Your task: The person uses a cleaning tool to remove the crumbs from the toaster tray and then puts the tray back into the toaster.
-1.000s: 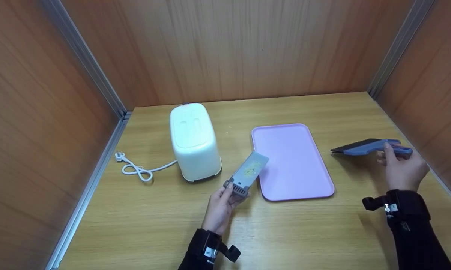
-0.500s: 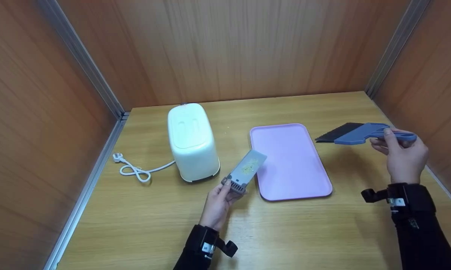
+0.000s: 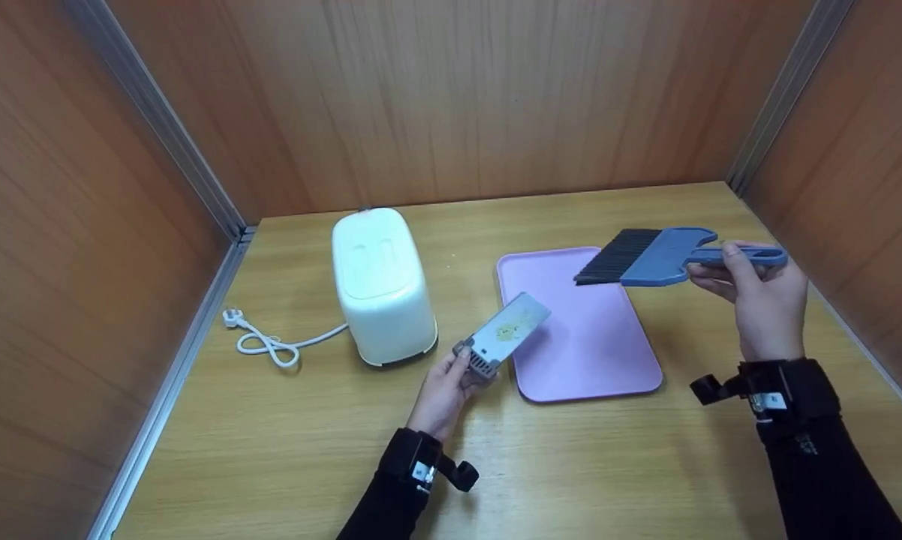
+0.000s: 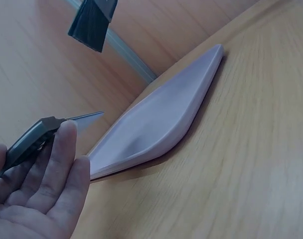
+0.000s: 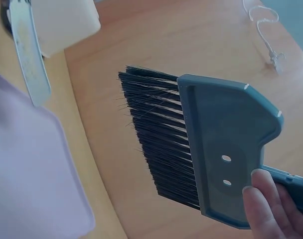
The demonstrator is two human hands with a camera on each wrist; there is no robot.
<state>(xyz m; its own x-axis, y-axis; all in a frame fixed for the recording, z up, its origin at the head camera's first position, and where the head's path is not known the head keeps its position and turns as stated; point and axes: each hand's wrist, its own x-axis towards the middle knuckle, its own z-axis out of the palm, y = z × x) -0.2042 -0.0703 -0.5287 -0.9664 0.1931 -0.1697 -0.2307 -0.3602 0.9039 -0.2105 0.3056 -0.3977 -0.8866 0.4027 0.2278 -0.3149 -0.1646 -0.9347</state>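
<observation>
My left hand (image 3: 442, 397) grips the slotted grey end of a narrow, flat crumb tray (image 3: 524, 313), thumb on top. Yellowish crumbs lie on its metal plate, which is held above the left edge of a lilac tray (image 3: 590, 360). In my right hand (image 3: 772, 311) is a blue hand brush (image 3: 661, 259), pinched by its handle. Its dark bristles (image 5: 156, 144) point left over the lilac tray's far right part, apart from the crumb tray. The left wrist view shows the crumb tray edge-on (image 4: 29, 142), with fingers beneath it.
A white toaster-like appliance (image 3: 383, 292) with a lid stands left of the lilac tray. Its white cord and plug (image 3: 271, 345) lie looped on the wooden table (image 3: 308, 450). Wooden panels (image 3: 451, 97) wall in the back and both sides.
The right hand has brought the brush left from beside the lilac tray to above it, turning its broad face into view. The left hand has shifted the crumb tray slightly right and farther from me.
</observation>
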